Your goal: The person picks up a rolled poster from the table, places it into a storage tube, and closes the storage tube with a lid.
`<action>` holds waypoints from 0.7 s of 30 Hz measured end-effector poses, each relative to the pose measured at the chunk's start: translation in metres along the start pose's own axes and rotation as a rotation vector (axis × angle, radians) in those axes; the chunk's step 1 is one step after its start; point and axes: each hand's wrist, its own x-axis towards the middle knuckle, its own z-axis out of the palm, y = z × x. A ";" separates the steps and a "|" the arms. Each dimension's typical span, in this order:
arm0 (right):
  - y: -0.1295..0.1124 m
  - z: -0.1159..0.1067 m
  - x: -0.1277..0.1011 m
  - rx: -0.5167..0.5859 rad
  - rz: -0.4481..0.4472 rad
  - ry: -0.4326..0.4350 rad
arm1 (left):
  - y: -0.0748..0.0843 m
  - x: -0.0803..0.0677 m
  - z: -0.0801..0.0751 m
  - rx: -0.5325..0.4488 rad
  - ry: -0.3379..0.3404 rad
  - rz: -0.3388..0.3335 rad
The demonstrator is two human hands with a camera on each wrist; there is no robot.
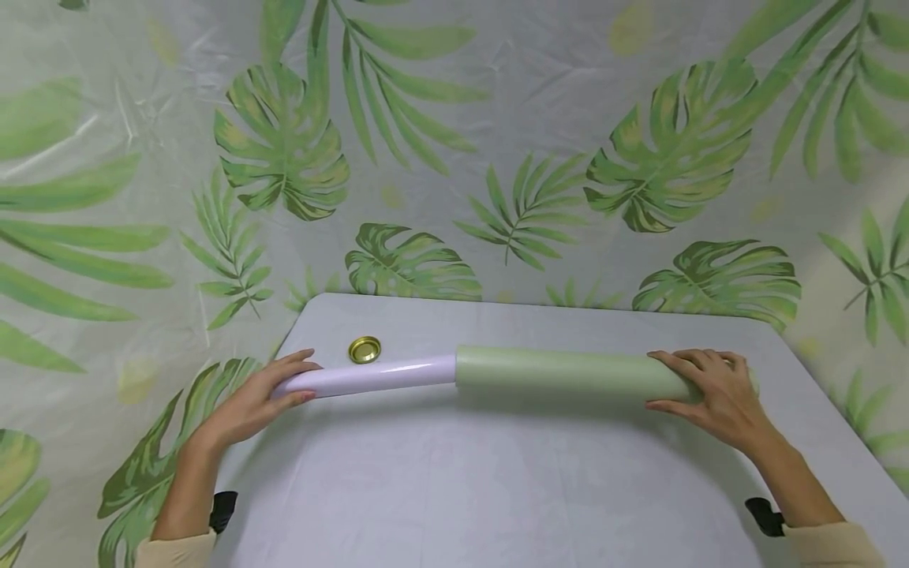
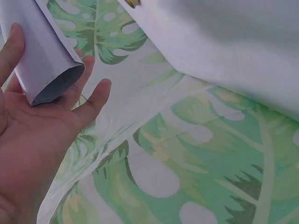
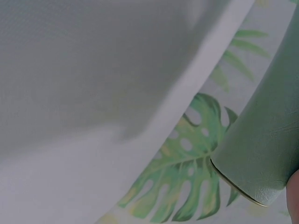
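The left hand [image 1: 259, 401] lay at the tabletop's [image 1: 454, 489] left edge, its fingers loosely curved and cupping the open end of the white tube [image 1: 369, 376]; the left wrist view showed that end resting against the palm and fingers, with the thumb lying alongside it rather than clamped down. Just beyond this end, towards the far edge, sat a small gold lid [image 1: 364, 349], apart from the tube. The white tube ran rightward and slipped into the wider green roll [image 1: 568, 373], so both shared one long axis parallel to the far edge of the tabletop. At the right end, the right hand [image 1: 710, 392] draped over the green roll, fingers curved over its top and thumb on the near side, gripping it. Each hand held its own end, so neither was the nearer one.
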 end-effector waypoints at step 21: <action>-0.015 0.014 0.008 0.037 -0.037 -0.010 | 0.004 0.009 0.011 -0.127 -0.008 0.038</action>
